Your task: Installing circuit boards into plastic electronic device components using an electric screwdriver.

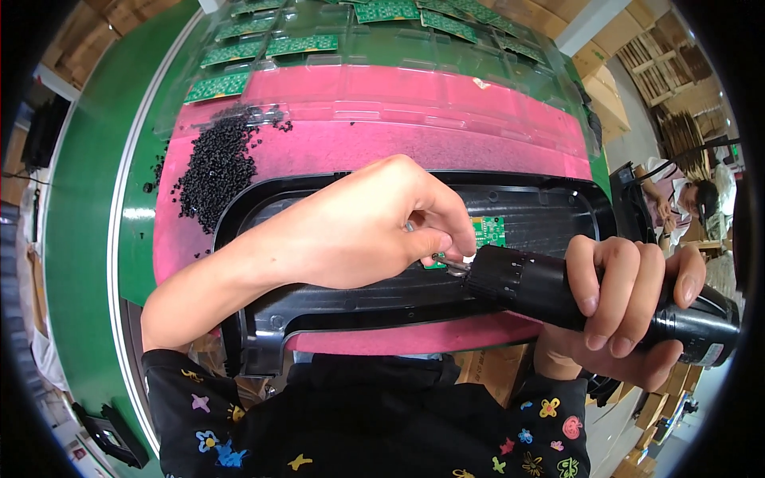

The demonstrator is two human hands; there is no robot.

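My right hand [625, 299] is wrapped round a black electric screwdriver [530, 283], which lies tilted with its metal tip pointing left. At that tip my left hand [398, 227] has thumb and forefinger closed together; what they pinch is too small and covered to name. Just behind the fingertips a green circuit board [489, 231] sits inside a long black plastic housing [335, 307], partly hidden by my left hand. The housing lies open side up on a pink mat, beneath both hands.
A heap of small black screws [215, 167] lies on the pink mat [319, 151] at the left. Behind the housing, a clear plastic tray [358, 88] carries several green circuit boards [301, 45]. Another person [677, 195] sits at the far right, near cardboard boxes [606, 103].
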